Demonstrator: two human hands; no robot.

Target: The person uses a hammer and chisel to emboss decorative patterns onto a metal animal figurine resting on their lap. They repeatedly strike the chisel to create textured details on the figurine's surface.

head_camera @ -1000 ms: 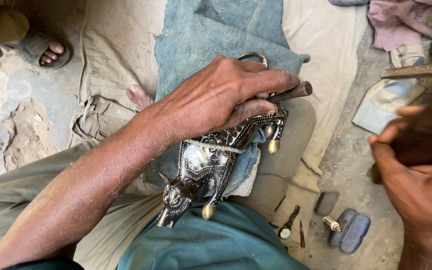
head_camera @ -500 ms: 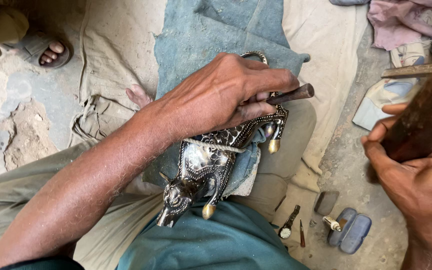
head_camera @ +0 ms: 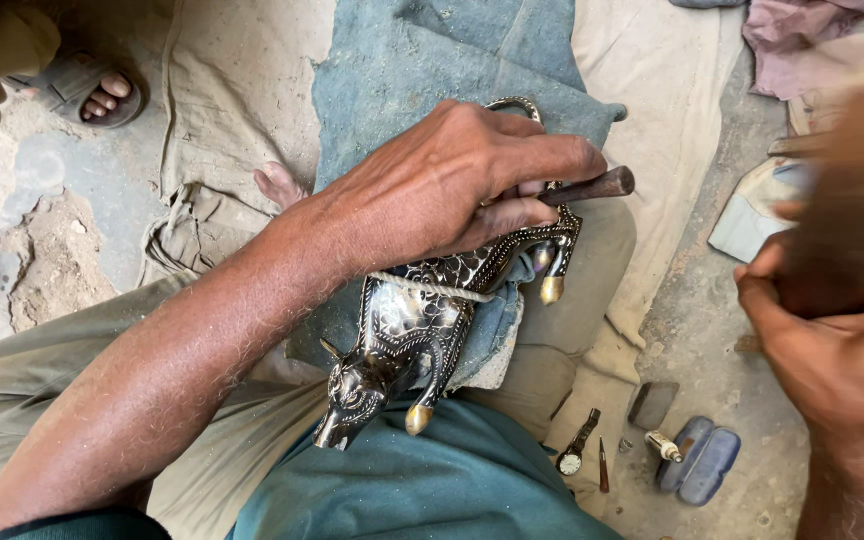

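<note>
1 metal bull figurine (head_camera: 422, 330), 1 chisel (head_camera: 592, 187), left hand (head_camera: 452, 180) on both.

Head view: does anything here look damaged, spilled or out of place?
Nothing looks damaged or spilled. The metal animal figurine lies on its side across the lap on a blue cloth, the left hand pressing a punch to it. The right hand and what it holds are motion-blurred.

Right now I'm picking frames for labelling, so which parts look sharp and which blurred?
Head view: the left hand and dark engraved metal bull figurine are sharp in soft, even light; the right hand and the brown tool it holds are motion-blurred.
</note>
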